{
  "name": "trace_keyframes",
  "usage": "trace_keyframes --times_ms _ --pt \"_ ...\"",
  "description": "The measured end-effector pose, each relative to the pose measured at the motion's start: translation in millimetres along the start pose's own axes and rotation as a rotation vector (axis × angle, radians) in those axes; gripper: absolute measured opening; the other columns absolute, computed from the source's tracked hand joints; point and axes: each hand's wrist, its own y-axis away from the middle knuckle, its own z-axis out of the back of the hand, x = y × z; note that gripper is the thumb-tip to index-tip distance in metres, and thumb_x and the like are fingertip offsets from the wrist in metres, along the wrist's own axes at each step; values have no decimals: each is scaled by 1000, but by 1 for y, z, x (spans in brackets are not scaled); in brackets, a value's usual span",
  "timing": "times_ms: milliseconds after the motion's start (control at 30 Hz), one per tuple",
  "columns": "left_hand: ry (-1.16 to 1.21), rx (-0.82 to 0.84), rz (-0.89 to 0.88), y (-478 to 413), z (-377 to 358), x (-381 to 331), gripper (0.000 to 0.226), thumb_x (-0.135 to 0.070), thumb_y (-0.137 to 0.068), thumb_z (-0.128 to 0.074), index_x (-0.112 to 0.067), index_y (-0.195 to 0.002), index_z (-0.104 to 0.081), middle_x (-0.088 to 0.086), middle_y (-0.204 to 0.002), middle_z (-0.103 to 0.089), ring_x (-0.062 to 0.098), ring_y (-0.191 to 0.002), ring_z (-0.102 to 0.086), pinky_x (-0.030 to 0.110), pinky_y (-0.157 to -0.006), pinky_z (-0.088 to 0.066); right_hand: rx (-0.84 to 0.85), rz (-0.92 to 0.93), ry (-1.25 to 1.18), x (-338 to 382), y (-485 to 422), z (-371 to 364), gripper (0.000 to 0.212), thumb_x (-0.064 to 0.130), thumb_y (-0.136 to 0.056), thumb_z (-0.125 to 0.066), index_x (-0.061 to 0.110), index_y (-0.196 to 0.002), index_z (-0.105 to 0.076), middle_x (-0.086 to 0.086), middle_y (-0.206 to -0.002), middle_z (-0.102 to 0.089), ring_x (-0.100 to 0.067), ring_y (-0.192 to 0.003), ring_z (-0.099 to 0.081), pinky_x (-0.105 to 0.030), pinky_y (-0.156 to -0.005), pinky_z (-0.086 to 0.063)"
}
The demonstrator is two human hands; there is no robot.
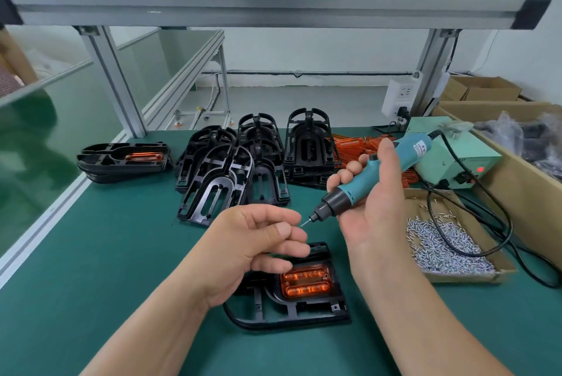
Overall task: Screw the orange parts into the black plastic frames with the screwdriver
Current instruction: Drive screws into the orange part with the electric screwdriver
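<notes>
Fingers [290, 235] of the left hand [255, 241] curl tight above the black frame [304, 311], right hand [375, 208] grips the screwdriver [346, 193]; the orange part [305, 283] inside looks light, stiff, so hold the rim

no writing can be read for certain. a white label [421, 147] on the upper barrel of the electric screwdriver [380, 171], just past the fingers of the right hand [374, 202] that grips it, carries dark print too blurred to make out. the green power supply box [456, 159] beyond that hand bears marks too small to tell.
</notes>
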Motion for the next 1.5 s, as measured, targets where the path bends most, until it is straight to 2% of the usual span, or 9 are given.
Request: trace_keyframes --times_ms 233,400,800,1167,1367,1500 --pt "-204 -31 -108 -1 -7 9 21 -8 -101 -67 -23 -102 -81 11 -98 -79 27 -92 -79 28 -62 -62 53 62 -84 5 5 13 39 52 -95 -74 17 -86 -59 3 -73 -51 -11 -54 -47 -26 -52 -48" --pt "-206 -29 -112 0 -9 11 20 -7 -97 -72 -23 -101 -82 10 -100 -80 25 -94 -79 29 -68 -63 152 107 -90 7 13 12 43 59 -92 -73 18 -87 -60 4 -72 -49 -11 -56 -46 -26 -54 -46" --pt "-271 28 -137 1 -10 12 25 -4 -96 -72 -28 -101 -79 11 -97 -79 27 -92 -79 29 -74 -63 180 105 -57 3 16 11 41 58 -95 -70 19 -87 -60 4 -70 -49 -10 -52 -46 -25 -53 -46" --pt "-302 7 -139 1 -9 13 22 -1 -96 -72 -18 -109 -75 10 -97 -79 26 -89 -79 27 -73 -63 219 137 -15 3 16 13 39 55 -96 -69 18 -90 -60 2 -71 -50 -11 -53 -46 -26 -53 -46" --pt "-294 -23 -139 0 -9 13 21 1 -95 -71 -14 -110 -74 10 -95 -79 27 -88 -79 29 -73 -64 217 213 37 4 18 11 46 56 -88 -70 15 -108 -63 2 -74 -59 -11 -58 -55 -27 -61 -53" --pt "-296 -32 -144 0 -8 13 20 0 -96 -71 -14 -110 -74 10 -95 -79 25 -89 -79 28 -72 -63 237 160 2 7 14 12 47 53 -102 -62 10 -121 -60 0 -77 -53 -13 -61 -49 -29 -64 -52"
